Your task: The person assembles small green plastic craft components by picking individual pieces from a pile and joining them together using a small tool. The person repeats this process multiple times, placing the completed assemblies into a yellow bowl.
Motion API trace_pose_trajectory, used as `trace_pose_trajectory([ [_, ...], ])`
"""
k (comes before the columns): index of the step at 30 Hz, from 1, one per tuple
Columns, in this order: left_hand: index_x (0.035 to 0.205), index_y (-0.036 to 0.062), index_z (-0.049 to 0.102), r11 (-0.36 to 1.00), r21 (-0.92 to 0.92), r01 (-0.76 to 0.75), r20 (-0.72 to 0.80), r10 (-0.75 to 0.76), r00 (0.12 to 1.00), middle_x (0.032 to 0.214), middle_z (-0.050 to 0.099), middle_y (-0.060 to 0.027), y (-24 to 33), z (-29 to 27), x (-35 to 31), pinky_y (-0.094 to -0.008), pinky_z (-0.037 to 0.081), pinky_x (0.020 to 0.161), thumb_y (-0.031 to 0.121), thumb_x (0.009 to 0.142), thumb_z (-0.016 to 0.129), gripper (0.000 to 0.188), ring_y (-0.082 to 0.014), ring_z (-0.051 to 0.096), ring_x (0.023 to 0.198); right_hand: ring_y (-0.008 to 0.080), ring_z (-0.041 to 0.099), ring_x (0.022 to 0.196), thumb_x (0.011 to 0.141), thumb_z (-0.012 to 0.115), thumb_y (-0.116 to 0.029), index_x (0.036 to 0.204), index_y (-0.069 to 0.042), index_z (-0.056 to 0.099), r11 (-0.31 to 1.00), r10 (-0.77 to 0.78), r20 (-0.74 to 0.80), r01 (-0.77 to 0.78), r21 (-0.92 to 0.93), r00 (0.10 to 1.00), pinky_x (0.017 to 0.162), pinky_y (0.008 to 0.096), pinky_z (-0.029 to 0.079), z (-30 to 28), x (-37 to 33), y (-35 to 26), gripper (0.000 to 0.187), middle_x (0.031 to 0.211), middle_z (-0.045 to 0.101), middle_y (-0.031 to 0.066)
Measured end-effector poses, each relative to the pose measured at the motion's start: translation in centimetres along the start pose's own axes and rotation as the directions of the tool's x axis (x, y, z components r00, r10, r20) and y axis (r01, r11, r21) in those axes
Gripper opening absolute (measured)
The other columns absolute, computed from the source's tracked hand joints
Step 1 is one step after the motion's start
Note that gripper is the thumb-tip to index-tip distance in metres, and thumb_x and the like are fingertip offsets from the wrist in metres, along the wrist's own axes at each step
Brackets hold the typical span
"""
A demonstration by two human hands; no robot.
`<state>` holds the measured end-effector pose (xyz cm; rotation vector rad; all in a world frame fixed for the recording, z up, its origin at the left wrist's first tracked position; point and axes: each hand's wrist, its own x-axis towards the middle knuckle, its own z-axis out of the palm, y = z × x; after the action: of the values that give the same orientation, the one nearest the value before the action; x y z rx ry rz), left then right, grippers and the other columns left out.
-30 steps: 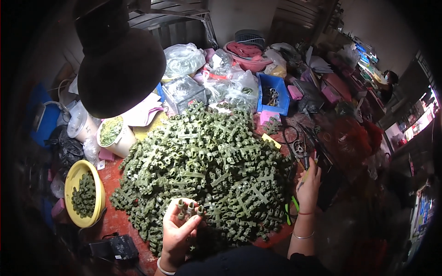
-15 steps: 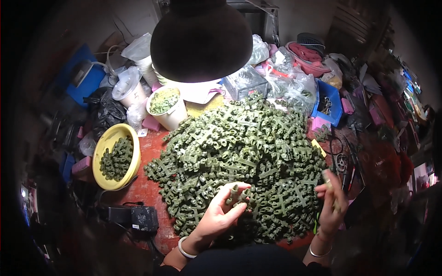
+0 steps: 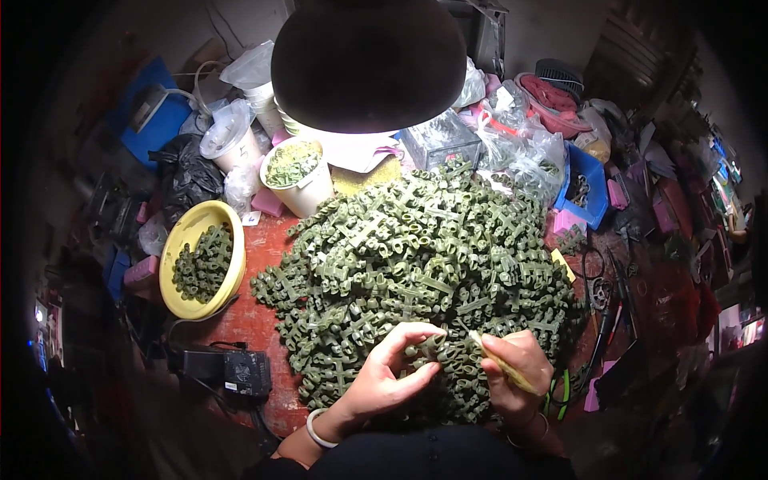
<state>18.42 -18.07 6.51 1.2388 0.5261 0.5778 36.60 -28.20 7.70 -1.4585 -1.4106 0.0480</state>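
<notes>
Apparently for steadiness, the fingers of the left hand (image 3: 384,382) pinch a small green tubular piece (image 3: 426,349) toward the red worktop's (image 3: 278,392) near edge; the right hand (image 3: 525,362) clamps a slim yellow-handled tool (image 3: 515,375).

Pile of small pcs (image 3: 416,248): mid-to-dk green, lighter yellow-green under the lamp, near-blk in shadow. Pc in L hand (image 3: 388,382): dk green. Tool in R hand (image 3: 524,364): yellowish handle (image 3: 518,379). Bangle (image 3: 320,432): wht. Top (image 3: 432,454): v. dk. Desk (image 3: 272,352): red w/ paler, blotchy scuffs. Bowl (image 3: 170,276): yellow, dk green pcs inside. Bucket (image 3: 308,196): off-wht, w/ mixed yellow & green bits. Lamp shade (image 3: 368,64): blk. Tray (image 3: 594,210): blue. Basin (image 3: 570,126): pink, w/ deep-red cloth (image 3: 548,92). Bag at L (image 3: 188,180): blk. Adapter (image 3: 246,374): blk, sm. wht label. Block by bowl (image 3: 142,273): pink.
</notes>
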Motion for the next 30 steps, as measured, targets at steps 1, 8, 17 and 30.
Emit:
trace_pose_trajectory([
  [1, 0.129, 0.0029, 0.053, 0.998, 0.042, -0.049, 0.016, 0.048, 0.999, 0.124, 0.054, -0.0051, -0.1, -0.1, 0.0, -0.0280, 0.043, 0.098, -0.006, 0.087, 0.065, 0.045, -0.0128, 0.053, 0.114, 0.0178, 0.060, 0.070, 0.085, 0.076, -0.015, 0.106, -0.001, 0.072, 0.993, -0.039, 0.016, 0.037, 0.116, 0.999, 0.063, 0.0281, 0.049, -0.1, 0.1, 0.1, 0.025, 0.084, 0.068, 0.0068],
  [8, 0.127, 0.0026, 0.055, 0.991, 0.037, -0.125, 0.009, 0.125, 0.992, 0.122, 0.056, -0.0052, -0.7, 0.0, -0.1, -0.0263, 0.045, 0.095, -0.006, 0.088, 0.063, 0.041, -0.0117, 0.055, 0.109, 0.0183, 0.060, 0.071, 0.084, 0.076, -0.012, 0.109, 0.000, 0.071, 0.991, -0.027, 0.044, 0.021, 0.129, 0.999, 0.063, 0.0295, 0.050, -0.1, -0.1, -0.1, 0.028, 0.086, 0.070, 0.0079],
  [17, 0.127, 0.0034, 0.055, 0.988, 0.118, -0.100, 0.020, 0.098, 0.995, 0.121, 0.055, -0.0057, 0.2, 0.0, -0.2, -0.0252, 0.046, 0.093, -0.007, 0.087, 0.064, 0.042, -0.0118, 0.056, 0.110, 0.0194, 0.062, 0.070, 0.087, 0.074, -0.015, 0.108, 0.000, 0.071, 0.989, 0.035, 0.035, -0.040, 0.146, 0.999, 0.061, 0.0290, 0.049, -0.2, 0.0, 0.0, 0.026, 0.082, 0.069, 0.0082],
  [30, 0.127, 0.0049, 0.054, 0.992, -0.047, 0.115, -0.065, -0.118, 0.991, 0.113, 0.061, -0.0005, 0.3, 0.2, -0.1, -0.0177, 0.046, 0.069, -0.002, 0.089, 0.068, 0.041, -0.0040, 0.057, 0.094, 0.0184, 0.061, 0.067, 0.084, 0.078, -0.013, 0.106, 0.000, 0.071, 0.985, -0.008, -0.011, 0.009, 0.173, 1.000, 0.060, 0.0285, 0.049, -0.2, -0.4, -0.3, 0.027, 0.078, 0.067, 0.0056],
])
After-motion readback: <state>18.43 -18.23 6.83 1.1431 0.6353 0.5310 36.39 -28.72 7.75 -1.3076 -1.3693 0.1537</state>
